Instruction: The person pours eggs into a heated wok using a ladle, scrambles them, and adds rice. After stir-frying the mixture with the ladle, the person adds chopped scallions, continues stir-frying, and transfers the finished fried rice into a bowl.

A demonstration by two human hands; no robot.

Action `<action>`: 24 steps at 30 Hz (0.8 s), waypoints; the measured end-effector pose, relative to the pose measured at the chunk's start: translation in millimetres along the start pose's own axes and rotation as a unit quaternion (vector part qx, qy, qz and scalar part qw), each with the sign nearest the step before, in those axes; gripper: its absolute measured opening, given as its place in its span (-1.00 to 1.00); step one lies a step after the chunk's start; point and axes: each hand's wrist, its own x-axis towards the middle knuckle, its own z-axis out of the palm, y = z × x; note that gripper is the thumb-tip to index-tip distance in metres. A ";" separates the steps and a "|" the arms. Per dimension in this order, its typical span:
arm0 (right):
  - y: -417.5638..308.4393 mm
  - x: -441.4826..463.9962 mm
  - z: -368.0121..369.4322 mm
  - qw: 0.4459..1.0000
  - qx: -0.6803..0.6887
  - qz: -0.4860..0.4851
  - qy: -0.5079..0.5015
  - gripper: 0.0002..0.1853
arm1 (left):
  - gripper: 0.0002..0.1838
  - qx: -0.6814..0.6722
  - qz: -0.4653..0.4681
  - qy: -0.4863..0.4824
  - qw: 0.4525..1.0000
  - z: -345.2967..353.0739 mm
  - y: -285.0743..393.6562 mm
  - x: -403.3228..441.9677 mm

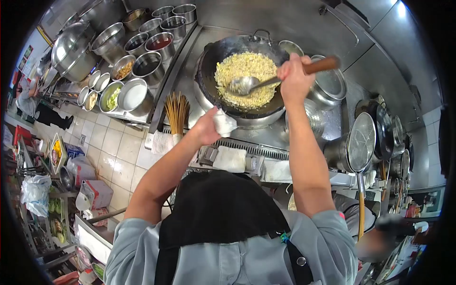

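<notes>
- The ladle (266,83) was gripped by the right hand (296,80) in fried rice (247,64), upper centre.
- A cloth (225,124) was grasped by the left hand (206,129) at the wok (236,45).
- Spillage was risked by hard strokes.

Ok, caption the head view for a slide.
Right hand holds ladle in wok of yellowish food; left hand grips cloth.
</notes>
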 end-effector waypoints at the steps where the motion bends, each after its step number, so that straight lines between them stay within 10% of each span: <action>1: -13.2 -11.1 2.2 1.000 -0.007 -0.003 -0.024 -0.68 | -0.49 -0.010 0.022 0.014 1.000 4.2 -3.8 19.4; 7: 30.6 9.2 -31.3 0.987 -0.147 -0.061 -0.022 -0.67 | -0.69 0.109 0.155 0.130 0.973 -9.2 -35.3 107.6; 14: -4.9 48.9 -12.7 0.970 -0.099 -0.220 0.036 -0.68 | -0.65 0.090 0.103 0.163 0.977 14.3 -13.7 50.7; 18: 61.3 -22.2 -18.2 0.993 -0.053 -0.065 0.084 -0.66 | -0.70 0.086 -0.003 0.060 0.994 19.8 8.8 64.7; 24: -46.0 -28.3 -9.5 0.993 0.010 0.059 0.103 -0.73 | -0.71 0.093 0.046 0.101 0.989 41.4 -25.5 8.0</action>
